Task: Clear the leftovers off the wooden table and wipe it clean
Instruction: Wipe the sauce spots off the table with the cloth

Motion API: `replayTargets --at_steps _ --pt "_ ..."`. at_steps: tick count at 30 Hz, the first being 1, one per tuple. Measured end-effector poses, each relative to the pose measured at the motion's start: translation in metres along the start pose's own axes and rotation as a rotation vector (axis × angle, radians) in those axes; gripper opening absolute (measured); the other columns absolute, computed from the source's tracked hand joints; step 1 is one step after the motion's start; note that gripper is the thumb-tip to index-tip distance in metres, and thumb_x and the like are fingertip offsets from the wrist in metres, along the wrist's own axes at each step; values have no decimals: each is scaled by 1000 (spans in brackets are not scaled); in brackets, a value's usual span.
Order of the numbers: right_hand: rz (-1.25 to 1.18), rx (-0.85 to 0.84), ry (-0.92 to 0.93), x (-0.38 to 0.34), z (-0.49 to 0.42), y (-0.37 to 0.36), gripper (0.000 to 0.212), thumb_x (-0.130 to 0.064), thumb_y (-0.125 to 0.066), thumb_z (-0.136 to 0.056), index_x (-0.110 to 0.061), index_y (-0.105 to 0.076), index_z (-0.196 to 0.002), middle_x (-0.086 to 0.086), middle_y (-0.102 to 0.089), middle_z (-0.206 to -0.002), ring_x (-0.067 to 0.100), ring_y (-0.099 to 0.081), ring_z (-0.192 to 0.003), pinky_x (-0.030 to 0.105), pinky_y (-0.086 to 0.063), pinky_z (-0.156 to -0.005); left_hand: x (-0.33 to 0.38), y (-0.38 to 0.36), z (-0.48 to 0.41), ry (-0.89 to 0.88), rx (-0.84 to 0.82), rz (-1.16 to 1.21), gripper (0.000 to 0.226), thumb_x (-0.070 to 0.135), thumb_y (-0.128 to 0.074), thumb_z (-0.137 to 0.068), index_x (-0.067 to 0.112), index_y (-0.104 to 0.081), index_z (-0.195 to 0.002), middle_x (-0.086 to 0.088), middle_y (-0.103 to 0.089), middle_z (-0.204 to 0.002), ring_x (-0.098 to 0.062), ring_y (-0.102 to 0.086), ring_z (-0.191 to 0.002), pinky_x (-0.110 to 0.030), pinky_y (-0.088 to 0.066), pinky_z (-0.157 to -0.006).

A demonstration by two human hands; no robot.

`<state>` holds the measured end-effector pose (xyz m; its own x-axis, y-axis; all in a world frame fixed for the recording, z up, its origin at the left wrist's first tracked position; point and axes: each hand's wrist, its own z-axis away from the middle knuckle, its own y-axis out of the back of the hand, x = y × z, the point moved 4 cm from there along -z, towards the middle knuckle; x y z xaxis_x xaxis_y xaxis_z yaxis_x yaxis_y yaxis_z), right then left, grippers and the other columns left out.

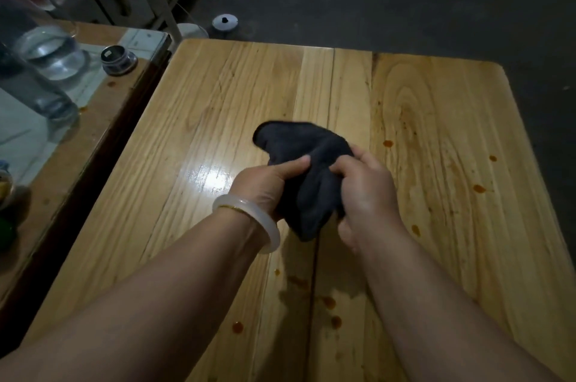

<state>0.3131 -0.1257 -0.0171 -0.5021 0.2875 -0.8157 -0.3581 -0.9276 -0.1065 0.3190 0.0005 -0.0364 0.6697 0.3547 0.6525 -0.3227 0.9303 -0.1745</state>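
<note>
Cloth point(311, 194): one, dark, soft, bunched.
Fingers point(293, 165): your left hand point(261, 188) and right hand point(367, 191) clench it.
Desk point(218, 95): one, glossy wood planks, beneath.

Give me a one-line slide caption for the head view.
Both hands, left hand and right hand, hold a dark cloth above the wooden table, still dotted with reddish sauce spots.

Head camera looks steeply down, close over the wooden table point(218, 101).
</note>
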Motion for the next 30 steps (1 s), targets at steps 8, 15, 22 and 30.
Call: replayTargets --at_steps 8,15,22,30 --pt "696 -263 394 11 -3 -8 65 -58 -45 -95 -33 -27 -153 -9 -28 -156 11 -28 -141 41 -31 -115 -1 -18 -6 13 -2 -187 23 31 -71 -76 9 -63 -80 -13 -67 -75 -27 -69 -72 -36 -58 -71" --pt "554 -220 560 -13 -44 17 54 -27 -60 -96 -27 -42 -147 -5 -54 -138 8 -50 -126 30 -45 -106 9 -29 -12 -117 -146 -106 27 19 -50 -90 3 -67 -102 -9 -70 -89 -25 -68 -87 -32 -49 -84" --pt "1160 -235 867 0 -52 16 62 -25 -58 -94 -38 -32 -149 -11 -36 -154 11 -24 -144 37 -12 -121 -3 12 -64 -572 440 -969 37 6 -53 -90 17 -57 -125 0 -54 -126 -20 -52 -117 -31 -43 -95" --pt "1381 -358 718 76 -40 25 58 -59 -18 -97 -38 -35 -148 -10 -14 -163 12 7 -151 45 6 -121 -3 18 -93 -740 420 -1219 51 11 -44 -96 9 -31 -145 -4 -27 -153 -19 -21 -141 -29 -16 -116"
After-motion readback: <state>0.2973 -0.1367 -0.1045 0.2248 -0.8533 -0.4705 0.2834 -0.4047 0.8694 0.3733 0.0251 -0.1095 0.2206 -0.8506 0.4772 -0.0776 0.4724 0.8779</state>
